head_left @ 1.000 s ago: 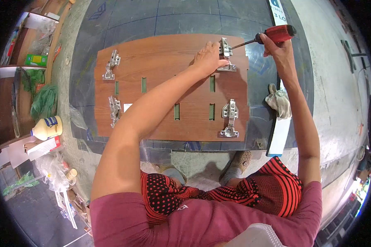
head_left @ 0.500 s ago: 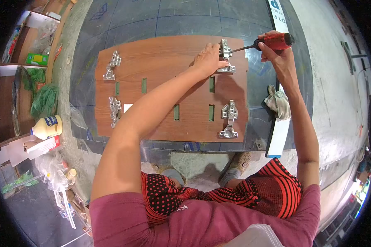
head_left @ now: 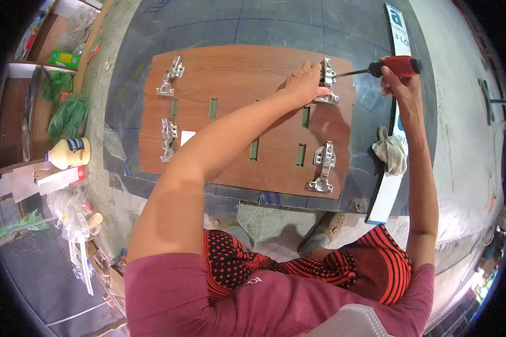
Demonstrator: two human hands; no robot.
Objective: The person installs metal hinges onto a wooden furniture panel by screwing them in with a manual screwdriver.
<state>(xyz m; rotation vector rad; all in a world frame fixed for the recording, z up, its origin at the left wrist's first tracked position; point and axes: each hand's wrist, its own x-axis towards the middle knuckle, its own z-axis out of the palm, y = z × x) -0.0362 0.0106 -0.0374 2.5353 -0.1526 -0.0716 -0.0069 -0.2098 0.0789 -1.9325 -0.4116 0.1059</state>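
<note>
A brown wood-look panel (head_left: 236, 73) with small rectangular slots lies flat. Metal cabinet hinges sit near its corners: one upper left (head_left: 170, 77), one lower left (head_left: 168, 140), one lower right (head_left: 323, 168). At the upper right corner, my left hand (head_left: 306, 85) is closed around another cabinet hinge (head_left: 328, 76), its thumb against the lower part. My right hand (head_left: 403, 90) grips a red and black screwdriver (head_left: 400, 67) by the handle. The shaft points left, its tip at that hinge; whether it sits in a screw is too small to tell.
Under the panel is a dark sheet (head_left: 208, 22) on the concrete floor. A white strip (head_left: 382, 199) lies along the right, with a cloth glove (head_left: 390, 153) on it. To the left stand a yellowish bottle (head_left: 68, 153), plastic bags (head_left: 70, 115) and shelving.
The view has shifted and turned slightly, so the panel appears further right. Both hands keep their holds. The fingers of my right hand have changed position around the screwdriver handle.
</note>
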